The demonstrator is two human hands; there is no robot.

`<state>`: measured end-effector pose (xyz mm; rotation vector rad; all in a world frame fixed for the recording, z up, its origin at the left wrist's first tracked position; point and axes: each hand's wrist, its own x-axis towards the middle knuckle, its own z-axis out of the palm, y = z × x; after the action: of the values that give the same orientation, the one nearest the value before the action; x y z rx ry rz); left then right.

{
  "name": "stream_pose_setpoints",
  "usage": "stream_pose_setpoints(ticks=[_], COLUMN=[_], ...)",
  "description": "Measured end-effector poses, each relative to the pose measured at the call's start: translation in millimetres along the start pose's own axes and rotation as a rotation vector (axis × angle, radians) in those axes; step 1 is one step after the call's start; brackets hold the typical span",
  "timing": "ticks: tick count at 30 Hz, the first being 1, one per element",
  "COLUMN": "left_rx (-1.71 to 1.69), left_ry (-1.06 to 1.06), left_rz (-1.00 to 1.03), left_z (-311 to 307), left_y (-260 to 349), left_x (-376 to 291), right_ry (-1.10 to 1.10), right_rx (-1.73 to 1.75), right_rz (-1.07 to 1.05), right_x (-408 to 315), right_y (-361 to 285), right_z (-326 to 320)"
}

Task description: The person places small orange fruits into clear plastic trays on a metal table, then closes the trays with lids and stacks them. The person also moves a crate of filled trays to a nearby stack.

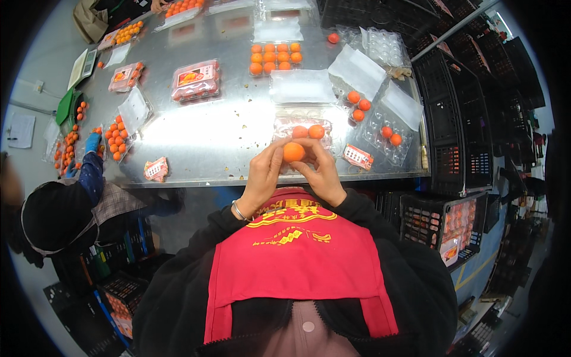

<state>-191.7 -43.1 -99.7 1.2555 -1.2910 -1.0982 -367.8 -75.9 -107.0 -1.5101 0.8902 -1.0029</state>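
Observation:
Between the fingertips of my left hand [263,172] and my right hand [322,172] is one orange citrus fruit [294,152], held just in front of my red apron. Right behind it lies a clear plastic clamshell tray [282,125] with two oranges [316,131] in its near part, partly covered by my hands. A white pad [303,87] rests toward the lid side of this tray. To its right, one open tray [345,107] carries three oranges and another tray [379,140] carries two. Farther back stands an open tray filled with rows of oranges [269,57].
Closed, labelled fruit boxes [196,80] sit left on the metal table [200,134]. Stacks of printed cards [358,157] lie near its front edge. Black crates [446,120] line the right side. A co-worker's blue-gloved hand [93,142] handles fruit at left.

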Motion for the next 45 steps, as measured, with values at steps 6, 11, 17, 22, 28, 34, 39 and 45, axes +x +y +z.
stream_pose_setpoints(ticks=[6, 11, 17, 22, 28, 34, 39, 45], left_rx=[-0.304, -0.262, -0.21, -0.209, -0.325, -0.178, 0.191, 0.153], left_ry=[0.005, 0.029, 0.086, 0.07, 0.119, 0.266, 0.143, 0.068], left_rz=[-0.104, -0.147, -0.091, -0.053, -0.218, -0.276, -0.175, -0.217], left_z=[-1, -1, 2, 3, -1, -10, -10, -8], left_y=[-6, -6, -14, -19, -31, -56, -69, -75], left_x=[2, 3, 4, 6, 12, 14, 14, 11], right_ry=[0.02, -0.009, 0.004, 0.014, 0.136, 0.319, 0.204, 0.149], right_rx=[-0.232, -0.4, -0.162, 0.01, 0.031, -0.508, -0.743, -0.913], right_rz=[-0.112, -0.318, -0.062, 0.015, 0.083, 0.01, -0.095, -0.12], right_x=[-2, 1, 1, 2, 11, 47, 64, 71], right_y=[-3, -7, -2, 10, 37, 58, 70, 76], right_z=[-5, -6, -5, -8, -23, -89, -103, -101])
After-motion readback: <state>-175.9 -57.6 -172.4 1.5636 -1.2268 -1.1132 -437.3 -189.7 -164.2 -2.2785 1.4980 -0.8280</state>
